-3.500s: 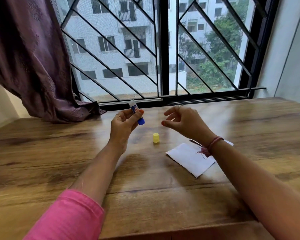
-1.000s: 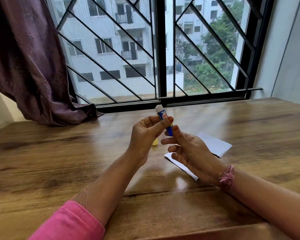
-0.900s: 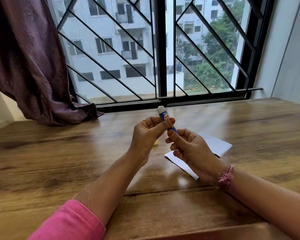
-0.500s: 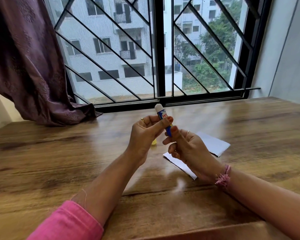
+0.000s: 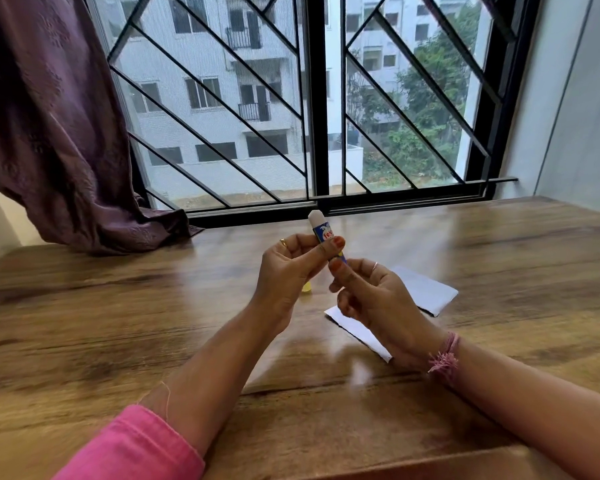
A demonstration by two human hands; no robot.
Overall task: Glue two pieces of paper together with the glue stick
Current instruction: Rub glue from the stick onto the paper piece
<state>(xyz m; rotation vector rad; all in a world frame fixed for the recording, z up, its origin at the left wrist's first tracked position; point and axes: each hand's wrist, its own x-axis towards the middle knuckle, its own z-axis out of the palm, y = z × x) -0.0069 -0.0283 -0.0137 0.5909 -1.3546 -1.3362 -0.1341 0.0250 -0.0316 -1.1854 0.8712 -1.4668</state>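
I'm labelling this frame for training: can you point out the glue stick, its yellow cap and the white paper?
Blue glue stick with white tip (image 5: 322, 231), head view: labelled barrel.
Small yellow plastic cap (image 5: 64, 288), head view: visible side.
White paper sheet (image 5: 426, 292), head view: far right part.
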